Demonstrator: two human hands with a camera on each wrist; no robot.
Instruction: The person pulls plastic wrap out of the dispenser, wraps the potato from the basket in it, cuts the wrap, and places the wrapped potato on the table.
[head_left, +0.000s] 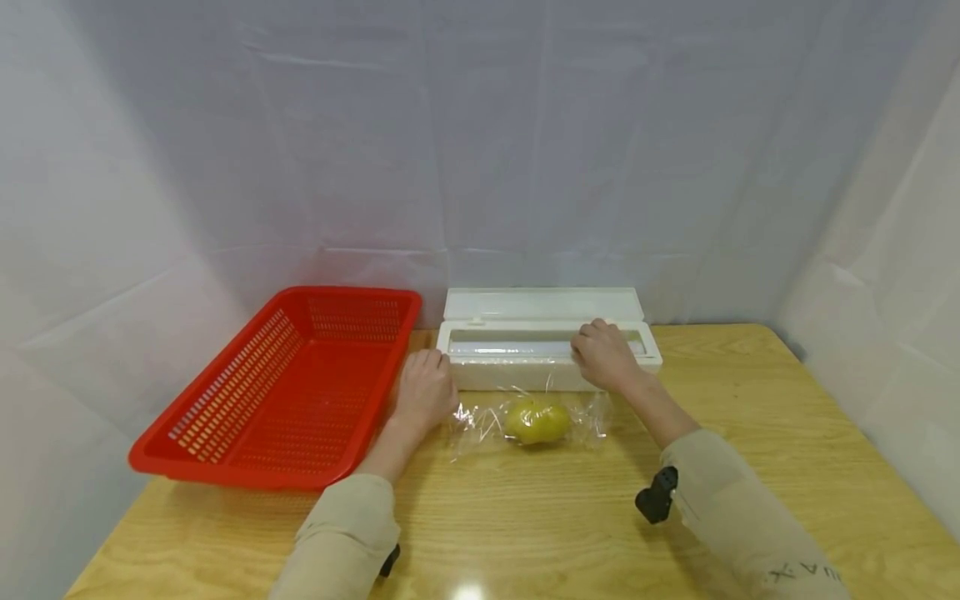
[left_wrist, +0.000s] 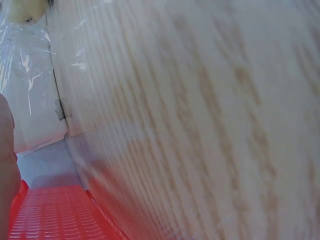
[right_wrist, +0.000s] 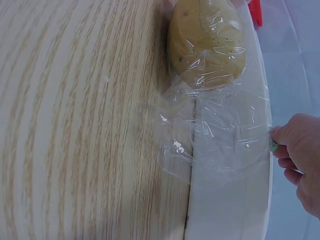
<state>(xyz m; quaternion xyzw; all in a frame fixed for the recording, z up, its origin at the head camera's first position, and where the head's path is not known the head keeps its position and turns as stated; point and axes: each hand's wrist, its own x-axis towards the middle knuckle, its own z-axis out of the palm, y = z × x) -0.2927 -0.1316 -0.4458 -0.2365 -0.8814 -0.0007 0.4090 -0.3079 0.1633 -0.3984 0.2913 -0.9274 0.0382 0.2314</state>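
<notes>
A white cling film dispenser [head_left: 517, 377] lies lengthwise with its lid raised and a roll inside. In front of it sits a speckled yellow piece of produce, perhaps a pear or potato [head_left: 537, 420], wrapped in clear cling film [right_wrist: 220, 127] that spreads out on both sides and reaches the dispenser. My left hand [head_left: 429, 385] grips the dispenser's left end with bent fingers; the left wrist view shows only a sliver of it. Over the dispenser's right part, my right hand [head_left: 606, 354] pinches a small green piece [right_wrist: 274, 146] at the edge, mostly hidden by the fingers.
A red perforated basket [head_left: 341, 477] stands on the left of the wooden table [head_left: 525, 525], close beside my left forearm. White sheeting [head_left: 540, 167] hangs behind the table and at both sides.
</notes>
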